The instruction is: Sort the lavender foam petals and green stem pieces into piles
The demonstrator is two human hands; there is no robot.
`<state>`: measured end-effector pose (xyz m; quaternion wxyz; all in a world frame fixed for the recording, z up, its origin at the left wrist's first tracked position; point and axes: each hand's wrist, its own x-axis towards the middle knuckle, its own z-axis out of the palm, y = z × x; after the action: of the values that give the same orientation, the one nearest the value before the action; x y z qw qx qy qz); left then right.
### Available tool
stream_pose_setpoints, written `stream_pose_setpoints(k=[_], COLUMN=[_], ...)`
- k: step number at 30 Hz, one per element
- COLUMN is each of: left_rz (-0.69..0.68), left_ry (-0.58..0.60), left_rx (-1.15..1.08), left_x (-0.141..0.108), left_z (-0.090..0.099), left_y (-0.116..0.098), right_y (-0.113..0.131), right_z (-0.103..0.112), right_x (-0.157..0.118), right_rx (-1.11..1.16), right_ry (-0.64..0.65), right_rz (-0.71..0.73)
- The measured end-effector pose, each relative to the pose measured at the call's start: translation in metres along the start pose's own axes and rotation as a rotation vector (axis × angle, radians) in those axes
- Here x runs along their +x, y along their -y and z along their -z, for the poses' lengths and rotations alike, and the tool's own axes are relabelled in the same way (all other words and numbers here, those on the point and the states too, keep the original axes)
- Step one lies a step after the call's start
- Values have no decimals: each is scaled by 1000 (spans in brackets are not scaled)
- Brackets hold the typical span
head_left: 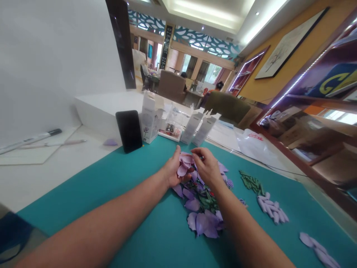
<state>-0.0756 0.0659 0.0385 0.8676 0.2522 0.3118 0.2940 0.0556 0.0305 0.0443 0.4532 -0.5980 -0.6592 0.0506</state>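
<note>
Pale pinkish-purple artificial petals lie cupped in my left hand, its thumb pointing up beside them. My right hand is closed in a pinch at their upper right edge; what sits between its fingertips is too small to make out. Under both hands spreads a heap of purple petals and green leaves, with small red bits among them. My right forearm hides part of this heap. A small purple rosette shows by my right wrist.
On the green mat, green strips and lilac twisted pieces lie to the right. Another lilac twist is nearer. Behind stand a black tablet, a white box, opened cartons and a tray.
</note>
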Motion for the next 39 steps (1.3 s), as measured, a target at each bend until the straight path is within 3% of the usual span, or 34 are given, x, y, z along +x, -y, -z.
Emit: stream_pose_setpoints(k=[5, 8, 12, 16, 20, 24, 27, 35, 39], left_rz=[-122, -401, -835, -1068, -1079, -1013, -963, -986, -1043], left_ry=[-24, -61, -151, -47, -28, 8, 69, 163, 278], left_rx=[-29, 70, 577, 982, 1173, 1179, 1192, 1428, 1377], left_x=[-1, 1, 1, -5, -11, -15, -16, -13, -11], left_z=[-4, -4, -1, 0, -1, -2, -3, -3, 0], left_y=[4, 10, 18, 22, 21, 19, 20, 28, 30], right_y=[2, 13, 27, 31, 34, 34, 29, 16, 5], right_z=[-15, -28, -42, -50, -47, -41, -37, -31, -26], right_x=[-17, -25, -25, -24, -31, -38, -40, -46, -48], right_rx=[610, 1014, 1323, 1453, 1458, 1431, 1405, 1433, 1480], right_ry=[-100, -53, -58, -130, -101, -45, -86, -188, -231], right_rz=[-473, -690, -827, -787, -694, -696, -742, -776, -817])
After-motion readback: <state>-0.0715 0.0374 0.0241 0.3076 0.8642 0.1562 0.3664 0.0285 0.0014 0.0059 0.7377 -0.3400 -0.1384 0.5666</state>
